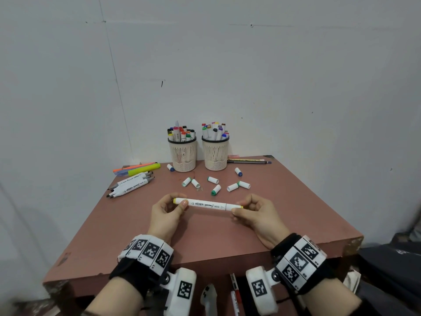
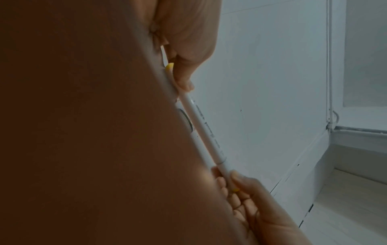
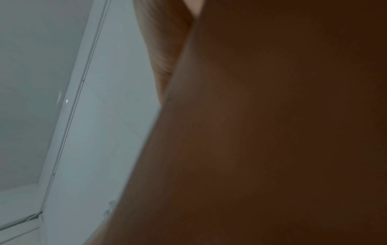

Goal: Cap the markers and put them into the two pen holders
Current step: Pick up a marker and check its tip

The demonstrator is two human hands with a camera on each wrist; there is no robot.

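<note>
Two hands hold one white marker (image 1: 206,204) level above the brown counter (image 1: 296,224), one at each end. The left hand (image 1: 167,214) pinches the yellow-tipped cap end between thumb and curled fingers (image 1: 184,203); the left wrist view shows that thumb lying along the barrel just past the yellow tip. The right hand (image 1: 255,213) pinches the other yellow end the same way, its fingers curled round the cap.

Far to the left of the left hand, near the counter's edge, lies a cluster of uncapped markers (image 1: 131,182), dark tips bare, and beyond them an orange pen and a yellow highlighter (image 1: 143,169). Beyond the held marker, between the two hands and the holders, loose caps (image 1: 215,184) are scattered, white with green or blue ends; one small blue-ended cap (image 1: 170,167) lies just beside the left pen holder's base. The left pen holder (image 1: 183,155) and the right pen holder (image 1: 215,153), both cream and perforated with dark rims, stand side by side at the back of the counter, each packed with capped markers standing upright. Just right of the right holder, beyond the right hand, a few pencils (image 1: 248,161) lie flat along the back edge. Another blue-ended cap (image 1: 238,171) lies in front of them.

The right wrist view shows only blurred skin and a pale wall.
</note>
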